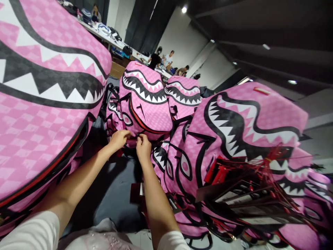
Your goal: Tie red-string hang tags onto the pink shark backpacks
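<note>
A pink checkered backpack [156,118] with a black-and-white shark-mouth print stands in front of me, its front marked by a curved black-and-red zipper line. Both my arms reach out to its lower front edge. My left hand [120,139] is closed, with thumb and fingers pinching at that edge. Close beside it, my right hand [143,147] is also closed on the edge, fingers bent. A small dark piece shows between the two hands, too small to name. The fingertips are partly hidden against the bag.
A large pink backpack [52,128] fills the left side. Another pink backpack [281,100] stands at right, behind a bundle of dark tags [249,198] with red strings. More backpacks crowd behind. Several people sit at a long table [122,45] in the background.
</note>
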